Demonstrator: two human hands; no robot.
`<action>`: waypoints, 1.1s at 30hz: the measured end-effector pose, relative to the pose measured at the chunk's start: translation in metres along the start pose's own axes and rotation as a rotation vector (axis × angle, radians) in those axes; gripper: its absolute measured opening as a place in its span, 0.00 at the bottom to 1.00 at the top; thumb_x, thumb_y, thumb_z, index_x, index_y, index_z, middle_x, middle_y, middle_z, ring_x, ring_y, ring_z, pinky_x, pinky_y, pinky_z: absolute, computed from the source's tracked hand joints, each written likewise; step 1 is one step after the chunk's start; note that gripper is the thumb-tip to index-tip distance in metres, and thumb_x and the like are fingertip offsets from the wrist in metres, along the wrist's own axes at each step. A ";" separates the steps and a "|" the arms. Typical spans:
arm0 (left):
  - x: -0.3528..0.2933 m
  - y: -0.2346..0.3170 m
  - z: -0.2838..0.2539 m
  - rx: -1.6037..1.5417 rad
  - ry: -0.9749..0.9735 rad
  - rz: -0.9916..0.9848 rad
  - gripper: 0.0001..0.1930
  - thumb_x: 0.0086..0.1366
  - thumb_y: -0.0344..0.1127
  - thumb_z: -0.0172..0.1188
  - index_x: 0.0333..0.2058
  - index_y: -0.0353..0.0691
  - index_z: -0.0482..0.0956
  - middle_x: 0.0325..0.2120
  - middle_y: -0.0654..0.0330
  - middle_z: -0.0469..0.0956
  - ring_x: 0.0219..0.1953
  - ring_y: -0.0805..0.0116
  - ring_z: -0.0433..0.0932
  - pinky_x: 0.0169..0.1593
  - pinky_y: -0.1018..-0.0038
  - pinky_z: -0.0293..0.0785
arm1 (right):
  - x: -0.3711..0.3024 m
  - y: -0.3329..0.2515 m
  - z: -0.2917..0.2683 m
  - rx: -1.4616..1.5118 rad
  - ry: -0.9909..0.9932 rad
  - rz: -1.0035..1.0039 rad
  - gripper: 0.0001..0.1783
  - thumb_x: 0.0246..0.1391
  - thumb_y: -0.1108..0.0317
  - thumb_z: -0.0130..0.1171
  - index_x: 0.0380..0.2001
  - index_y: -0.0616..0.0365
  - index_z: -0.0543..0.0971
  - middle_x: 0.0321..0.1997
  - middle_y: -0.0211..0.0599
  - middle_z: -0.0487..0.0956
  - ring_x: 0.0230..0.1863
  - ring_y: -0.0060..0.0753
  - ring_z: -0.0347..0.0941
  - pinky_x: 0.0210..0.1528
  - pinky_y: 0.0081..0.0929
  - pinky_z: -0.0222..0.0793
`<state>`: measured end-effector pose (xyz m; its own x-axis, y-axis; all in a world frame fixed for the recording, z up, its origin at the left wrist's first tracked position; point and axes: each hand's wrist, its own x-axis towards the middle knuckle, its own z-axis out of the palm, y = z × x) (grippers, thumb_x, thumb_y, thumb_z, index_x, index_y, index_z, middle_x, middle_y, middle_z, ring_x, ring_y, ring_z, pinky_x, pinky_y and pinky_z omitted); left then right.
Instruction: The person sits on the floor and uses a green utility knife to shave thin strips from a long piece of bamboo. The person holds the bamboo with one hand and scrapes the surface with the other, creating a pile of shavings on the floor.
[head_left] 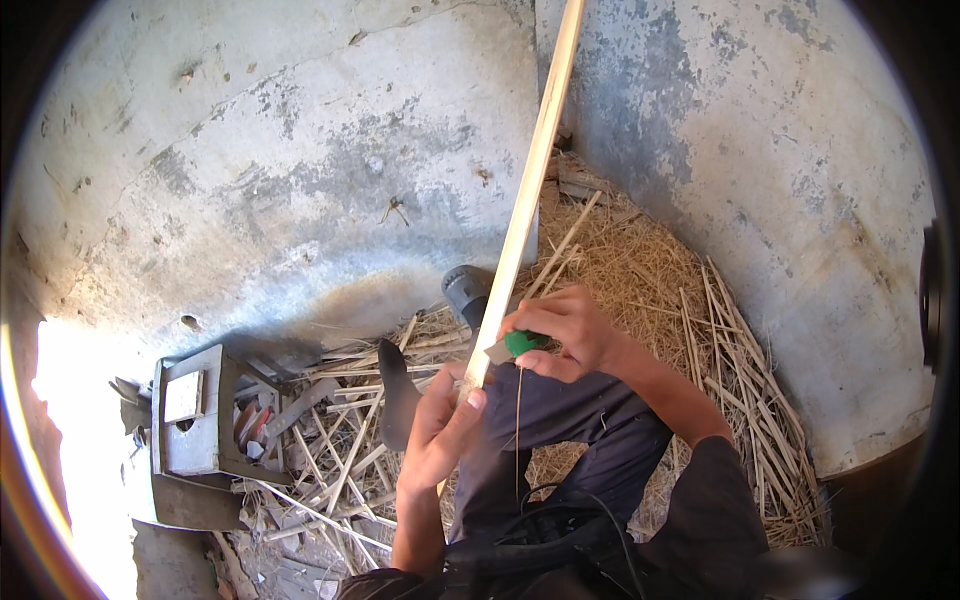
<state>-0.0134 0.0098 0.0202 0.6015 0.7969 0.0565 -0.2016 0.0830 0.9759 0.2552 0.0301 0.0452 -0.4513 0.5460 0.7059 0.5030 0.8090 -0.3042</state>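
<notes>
Wooden strip (525, 200), lower part tight in left hand (435, 430), beside green-handled blade (520, 343) tight in right hand (575, 335).

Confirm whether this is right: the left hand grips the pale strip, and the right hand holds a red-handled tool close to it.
Not quite: in the head view, the tool in the right hand has a green handle, not red. The left hand does grip the pale strip.

strip (525, 215) in the left grip (440, 415), hand tool (521, 343) in the right grip (562, 337) at its right edge, shavings (625, 262) behind, stick pile (757, 430) before the right wall (800, 240), box (212, 420) at far left, loose sticks (358, 447) between box and legs (625, 405)
</notes>
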 end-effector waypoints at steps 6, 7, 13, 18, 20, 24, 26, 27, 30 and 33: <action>0.001 -0.001 -0.001 -0.058 0.014 0.093 0.11 0.82 0.35 0.57 0.56 0.37 0.73 0.26 0.76 0.70 0.24 0.90 0.62 0.27 0.84 0.53 | -0.003 -0.006 0.015 -0.047 -0.010 -0.043 0.18 0.61 0.53 0.70 0.49 0.49 0.86 0.37 0.27 0.88 0.30 0.34 0.86 0.30 0.32 0.79; 0.001 0.000 0.000 -0.058 0.024 0.101 0.11 0.81 0.34 0.58 0.56 0.37 0.73 0.27 0.76 0.70 0.25 0.90 0.62 0.28 0.84 0.53 | -0.003 -0.006 0.017 -0.058 -0.008 -0.048 0.18 0.61 0.53 0.70 0.50 0.49 0.86 0.37 0.27 0.88 0.30 0.33 0.86 0.30 0.31 0.79; 0.002 0.007 0.009 0.139 0.114 0.202 0.15 0.76 0.31 0.66 0.56 0.35 0.73 0.30 0.72 0.76 0.31 0.87 0.68 0.34 0.84 0.61 | -0.002 -0.006 0.026 -0.092 0.064 -0.077 0.20 0.59 0.53 0.71 0.50 0.52 0.88 0.27 0.26 0.82 0.22 0.31 0.80 0.25 0.32 0.76; 0.004 0.004 0.018 0.259 0.197 0.295 0.18 0.73 0.33 0.70 0.55 0.32 0.74 0.33 0.63 0.84 0.33 0.82 0.75 0.36 0.79 0.70 | -0.003 -0.009 0.026 -0.093 0.032 -0.040 0.21 0.59 0.52 0.71 0.52 0.49 0.87 0.35 0.26 0.87 0.26 0.33 0.84 0.27 0.32 0.78; 0.004 0.007 0.021 0.326 0.239 0.309 0.19 0.73 0.34 0.71 0.54 0.32 0.75 0.32 0.60 0.86 0.32 0.80 0.77 0.35 0.76 0.73 | -0.004 -0.011 0.025 -0.091 0.017 -0.010 0.22 0.58 0.52 0.71 0.52 0.48 0.87 0.39 0.26 0.89 0.28 0.34 0.86 0.28 0.32 0.80; 0.005 0.005 0.019 0.496 0.303 0.297 0.18 0.73 0.35 0.71 0.53 0.33 0.76 0.27 0.57 0.85 0.28 0.77 0.78 0.33 0.73 0.75 | -0.003 -0.014 0.026 -0.097 0.034 0.010 0.21 0.56 0.53 0.72 0.51 0.47 0.87 0.40 0.27 0.90 0.28 0.35 0.86 0.29 0.32 0.80; 0.005 0.005 0.021 0.519 0.326 0.280 0.17 0.73 0.36 0.72 0.52 0.33 0.77 0.25 0.56 0.85 0.26 0.75 0.78 0.32 0.72 0.74 | -0.003 -0.016 0.026 -0.106 0.048 0.019 0.21 0.55 0.54 0.72 0.51 0.47 0.88 0.40 0.28 0.91 0.28 0.35 0.86 0.29 0.32 0.81; 0.005 0.006 0.021 0.533 0.337 0.255 0.17 0.73 0.37 0.72 0.51 0.32 0.78 0.25 0.56 0.84 0.26 0.74 0.79 0.32 0.72 0.74 | -0.003 -0.016 0.027 -0.109 0.057 0.024 0.21 0.55 0.54 0.73 0.51 0.46 0.88 0.40 0.28 0.91 0.28 0.35 0.86 0.29 0.32 0.81; 0.005 0.006 0.021 0.583 0.363 0.225 0.18 0.72 0.39 0.73 0.49 0.31 0.79 0.25 0.54 0.84 0.25 0.73 0.78 0.32 0.71 0.74 | -0.001 -0.015 0.030 -0.130 0.112 -0.013 0.20 0.57 0.55 0.71 0.50 0.49 0.89 0.34 0.29 0.89 0.23 0.32 0.84 0.26 0.31 0.79; 0.007 0.007 0.023 0.596 0.368 0.232 0.18 0.72 0.40 0.73 0.48 0.31 0.79 0.24 0.53 0.83 0.25 0.72 0.77 0.32 0.71 0.74 | -0.003 -0.011 0.032 -0.151 0.140 -0.036 0.19 0.57 0.54 0.70 0.49 0.51 0.89 0.31 0.30 0.89 0.22 0.31 0.83 0.25 0.30 0.79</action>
<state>0.0072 0.0024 0.0323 0.2748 0.9125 0.3030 0.2251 -0.3675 0.9024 0.2274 0.0269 0.0262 -0.3698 0.4731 0.7997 0.5978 0.7800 -0.1850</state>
